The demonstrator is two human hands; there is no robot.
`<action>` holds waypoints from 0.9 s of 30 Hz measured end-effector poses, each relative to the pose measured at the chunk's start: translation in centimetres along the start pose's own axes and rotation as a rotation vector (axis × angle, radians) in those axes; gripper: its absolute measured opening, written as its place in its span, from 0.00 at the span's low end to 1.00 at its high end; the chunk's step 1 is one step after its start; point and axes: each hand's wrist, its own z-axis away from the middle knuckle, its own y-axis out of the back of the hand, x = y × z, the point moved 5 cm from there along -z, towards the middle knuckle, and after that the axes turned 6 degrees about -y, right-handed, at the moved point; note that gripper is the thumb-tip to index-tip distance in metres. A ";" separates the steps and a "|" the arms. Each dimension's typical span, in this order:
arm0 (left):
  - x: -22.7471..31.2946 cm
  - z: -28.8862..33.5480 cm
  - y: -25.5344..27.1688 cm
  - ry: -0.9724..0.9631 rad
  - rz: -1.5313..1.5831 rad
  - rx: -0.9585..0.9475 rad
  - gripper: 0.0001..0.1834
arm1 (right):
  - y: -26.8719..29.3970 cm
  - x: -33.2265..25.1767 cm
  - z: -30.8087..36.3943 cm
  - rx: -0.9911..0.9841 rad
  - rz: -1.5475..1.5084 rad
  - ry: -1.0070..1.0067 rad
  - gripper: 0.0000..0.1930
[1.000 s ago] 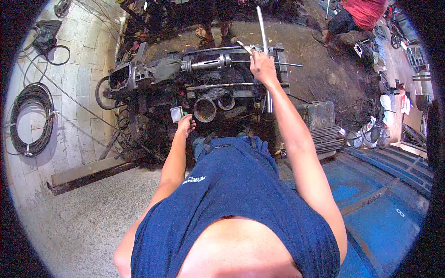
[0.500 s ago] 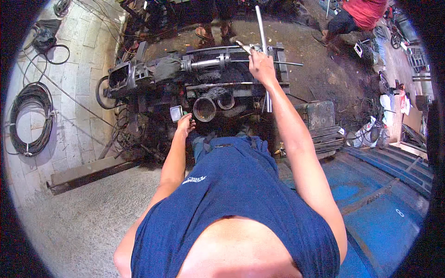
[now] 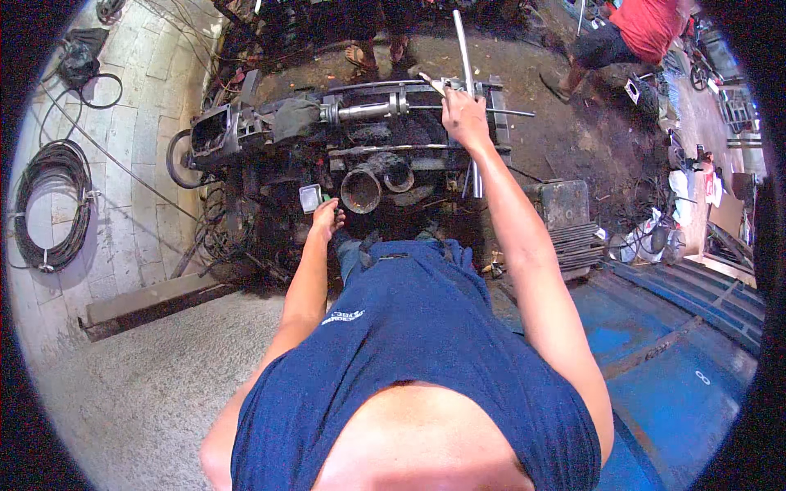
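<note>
My right hand is closed on the middle of a long silver metal bar, which sticks out beyond the hand and also below it. Just left of those fingers a short pale lever-like piece shows. My left hand is closed beside a small box with a pale square face and a bit of green at its edge; the fingers partly hide how they hold it. Between the hands lies a dark, greasy machine with a bright horizontal shaft and a thin rod.
Two round pipe ends, one a rusty pipe, stand below the machine. A coiled black cable lies on the pale tiles at left. At right are a stack of metal strips and blue panels. A person in red crouches far right.
My hands stay almost where they were, with the bar barely shifted. At the far right the person in red has moved slightly.
</note>
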 end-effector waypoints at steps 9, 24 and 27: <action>-0.7 -0.2 0.2 -0.010 0.049 0.009 0.12 | 0.0 -1.7 0.2 -0.039 0.218 0.033 0.15; -0.7 0.4 0.5 -0.011 0.072 0.000 0.13 | -5.9 -5.0 2.6 -0.276 -0.023 -0.338 0.17; -0.8 0.1 0.5 -0.016 0.069 -0.008 0.14 | -6.4 -5.9 3.5 -0.331 -0.087 -0.357 0.25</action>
